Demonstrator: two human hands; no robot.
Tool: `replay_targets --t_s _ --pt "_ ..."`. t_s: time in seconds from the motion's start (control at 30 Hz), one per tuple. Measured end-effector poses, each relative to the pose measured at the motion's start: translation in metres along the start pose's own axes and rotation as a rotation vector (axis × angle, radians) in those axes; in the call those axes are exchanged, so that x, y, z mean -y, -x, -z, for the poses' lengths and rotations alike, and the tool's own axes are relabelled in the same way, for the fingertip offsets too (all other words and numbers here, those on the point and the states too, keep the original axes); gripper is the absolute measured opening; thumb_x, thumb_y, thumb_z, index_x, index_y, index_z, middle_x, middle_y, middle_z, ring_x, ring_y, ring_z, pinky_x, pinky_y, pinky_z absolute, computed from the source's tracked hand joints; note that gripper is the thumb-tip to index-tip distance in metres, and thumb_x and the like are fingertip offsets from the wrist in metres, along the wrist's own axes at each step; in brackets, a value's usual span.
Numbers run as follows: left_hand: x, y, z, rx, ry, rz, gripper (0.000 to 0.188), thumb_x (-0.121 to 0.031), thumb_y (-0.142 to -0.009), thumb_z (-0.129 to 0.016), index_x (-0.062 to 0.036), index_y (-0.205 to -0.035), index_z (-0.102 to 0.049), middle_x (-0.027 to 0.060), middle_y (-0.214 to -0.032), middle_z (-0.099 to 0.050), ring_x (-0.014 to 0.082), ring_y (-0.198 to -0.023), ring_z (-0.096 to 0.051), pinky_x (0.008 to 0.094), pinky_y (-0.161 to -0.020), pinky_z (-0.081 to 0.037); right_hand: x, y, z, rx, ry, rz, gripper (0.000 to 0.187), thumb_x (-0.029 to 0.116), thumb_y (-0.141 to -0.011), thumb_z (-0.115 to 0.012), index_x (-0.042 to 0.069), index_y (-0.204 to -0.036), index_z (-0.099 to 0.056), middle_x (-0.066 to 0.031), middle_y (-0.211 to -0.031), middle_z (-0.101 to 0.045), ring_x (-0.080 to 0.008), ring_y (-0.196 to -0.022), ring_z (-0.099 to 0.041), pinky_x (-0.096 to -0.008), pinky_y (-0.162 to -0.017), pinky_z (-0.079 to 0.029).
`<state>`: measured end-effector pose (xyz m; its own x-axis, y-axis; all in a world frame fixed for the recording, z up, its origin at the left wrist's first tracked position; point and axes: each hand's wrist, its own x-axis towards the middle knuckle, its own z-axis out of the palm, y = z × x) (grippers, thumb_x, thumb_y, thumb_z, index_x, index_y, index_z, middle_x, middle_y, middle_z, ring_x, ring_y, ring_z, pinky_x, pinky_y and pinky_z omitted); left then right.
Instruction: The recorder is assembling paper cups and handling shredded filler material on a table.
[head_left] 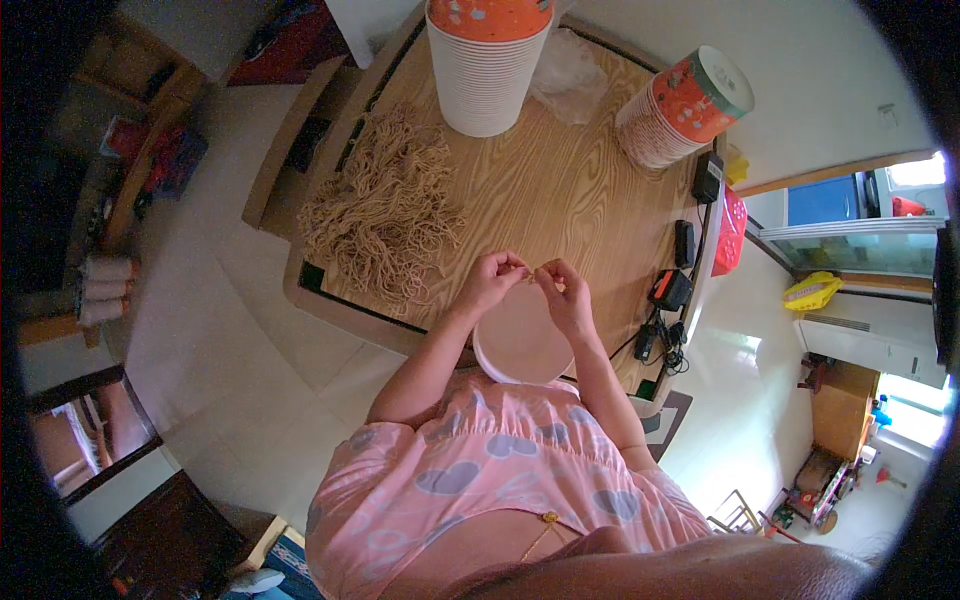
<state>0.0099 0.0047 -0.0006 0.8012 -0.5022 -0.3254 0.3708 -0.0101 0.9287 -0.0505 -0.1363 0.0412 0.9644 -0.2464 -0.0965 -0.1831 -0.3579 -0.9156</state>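
A pale, round paper tub (525, 338) rests between my forearms, close against my body at the table's near edge. At its far rim my left hand (494, 279) has thumb and fingers pinched together. My right hand (566, 297) pinches at the same spot, fingertips almost touching the left ones. Something small and tan shows between the fingertips, too small to name. Left of my hands lies a loose heap of tan cords (385, 205). At the far side stands a tall stack of white paper tubs (487, 85), with an orange patterned one on top.
A second stack of orange patterned tubs (683, 108) lies tilted at the far right of the wooden table (545, 190). A crumpled clear plastic bag (570, 78) sits between the stacks. Black power adapters (671, 290) and cables line the right edge, beside a red basket (731, 232).
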Motion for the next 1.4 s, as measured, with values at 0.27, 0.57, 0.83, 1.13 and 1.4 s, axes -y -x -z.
replay_targets --t_s 0.27,0.57,0.83,1.13,1.4 --pt "0.012 -0.004 -0.001 -0.012 0.140 0.050 0.005 -0.008 -0.081 -0.057 -0.0049 -0.083 -0.060 0.0009 -0.077 -0.060 0.0092 -0.072 -0.056 0.0232 -0.068 -0.045 0.005 -0.002 -0.002 -0.015 -0.180 -0.080 0.012 0.007 -0.082 -0.055 0.001 -0.092 -0.056 -0.0060 -0.077 -0.058 -0.0139 -0.070 -0.052 -0.0271 -0.065 -0.043" --pt "0.005 -0.002 -0.001 -0.058 0.100 0.045 0.006 -0.010 -0.078 -0.062 -0.0054 -0.082 -0.059 -0.0002 -0.077 -0.059 0.0085 -0.072 -0.055 0.0227 -0.067 -0.045 0.004 0.005 0.006 0.031 0.065 0.150 0.021 0.005 -0.070 -0.066 0.003 -0.086 -0.051 -0.0032 -0.076 -0.053 -0.0142 -0.071 -0.050 -0.0261 -0.068 -0.042" --pt "0.004 -0.001 -0.002 -0.072 0.107 0.020 0.008 -0.011 -0.078 -0.062 -0.0046 -0.081 -0.059 0.0001 -0.075 -0.059 0.0082 -0.070 -0.054 0.0221 -0.066 -0.044 0.006 0.003 0.000 -0.012 0.285 0.189 0.015 0.006 -0.070 -0.067 0.002 -0.078 -0.055 -0.0085 -0.072 -0.053 -0.0211 -0.067 -0.052 -0.0303 -0.063 -0.044" --pt "-0.009 0.001 -0.006 -0.140 0.061 -0.008 0.009 -0.010 -0.078 -0.062 -0.0022 -0.079 -0.059 0.0005 -0.070 -0.059 0.0055 -0.064 -0.053 0.0200 -0.058 -0.043 0.008 0.005 -0.001 -0.030 0.074 0.113 0.006 0.002 -0.074 -0.061 0.003 -0.079 -0.058 -0.0091 -0.076 -0.059 -0.0224 -0.074 -0.057 -0.0307 -0.068 -0.046" --pt "0.000 -0.004 -0.006 -0.167 -0.050 -0.091 0.009 -0.010 -0.078 -0.063 -0.0031 -0.080 -0.059 0.0002 -0.071 -0.059 0.0067 -0.066 -0.054 0.0206 -0.060 -0.044 0.018 0.003 0.000 -0.023 -0.016 -0.029 0.007 0.001 -0.077 -0.058 0.001 -0.084 -0.058 -0.0094 -0.079 -0.060 -0.0193 -0.075 -0.058 -0.0272 -0.067 -0.047"
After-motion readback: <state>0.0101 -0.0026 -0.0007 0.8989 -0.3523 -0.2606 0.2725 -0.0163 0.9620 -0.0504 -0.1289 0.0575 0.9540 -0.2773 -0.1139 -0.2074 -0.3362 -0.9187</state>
